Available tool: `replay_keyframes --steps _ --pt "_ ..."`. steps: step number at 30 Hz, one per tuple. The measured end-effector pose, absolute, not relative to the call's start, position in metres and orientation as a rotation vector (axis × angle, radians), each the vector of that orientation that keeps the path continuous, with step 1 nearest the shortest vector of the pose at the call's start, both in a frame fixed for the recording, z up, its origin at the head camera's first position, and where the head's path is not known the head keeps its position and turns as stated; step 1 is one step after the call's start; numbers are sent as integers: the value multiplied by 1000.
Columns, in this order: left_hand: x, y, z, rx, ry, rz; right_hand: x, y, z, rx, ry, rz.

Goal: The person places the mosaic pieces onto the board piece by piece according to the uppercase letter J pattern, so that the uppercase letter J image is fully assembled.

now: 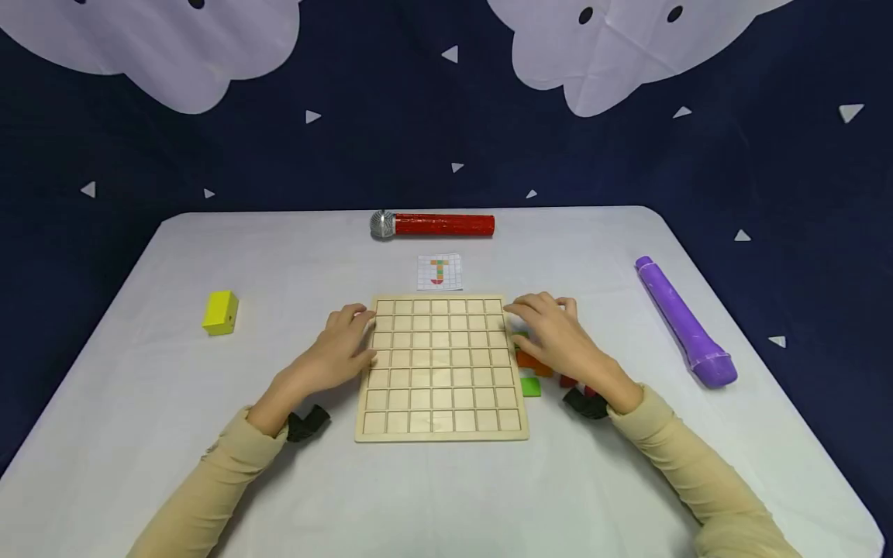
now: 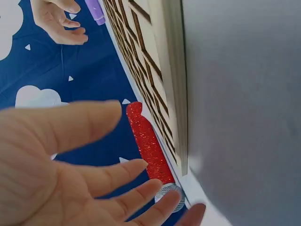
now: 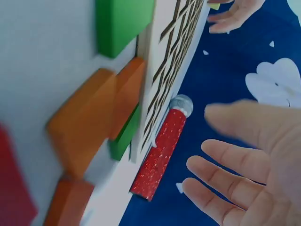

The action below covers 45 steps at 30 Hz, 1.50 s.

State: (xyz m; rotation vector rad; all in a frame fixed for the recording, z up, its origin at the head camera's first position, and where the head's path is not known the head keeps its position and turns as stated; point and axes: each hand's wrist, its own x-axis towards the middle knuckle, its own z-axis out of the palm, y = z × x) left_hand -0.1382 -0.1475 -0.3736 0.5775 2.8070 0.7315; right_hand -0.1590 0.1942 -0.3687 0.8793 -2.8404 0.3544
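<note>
Left forearm (image 1: 202, 488) and right forearm (image 1: 698, 461) slant forward and inward. Left hand (image 1: 335, 349) and right hand (image 1: 556, 333) stand apart, fingers (image 2: 115, 176) loosely extended, thumbs (image 2: 84, 123) separated from them.

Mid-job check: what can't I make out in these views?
Orange blocks: partly covered by the right hand, head view.
Pattern card: grid squares too small to count, head view.
Purple object: cut off by the top edge, left wrist view.
Red block: blurred, cut off by the left edge, right wrist view.
</note>
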Motion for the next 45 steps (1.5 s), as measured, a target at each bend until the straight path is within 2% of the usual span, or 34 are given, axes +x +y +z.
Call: replay_keyframes --steps 10,18,29,45 --pt "-145 -152 -378 533 2716 863 -158 223 -365 759 -2960 367" --pt "-145 -154 -383 540 2729 873 -156 244 -361 841 -3071 395" --pt "-144 -153 -382 519 2720 902 -162 249 -372 1029 -2990 289" --pt "-145 -146 -386 550 2713 932 -173 231 -355 1021 -2877 264"
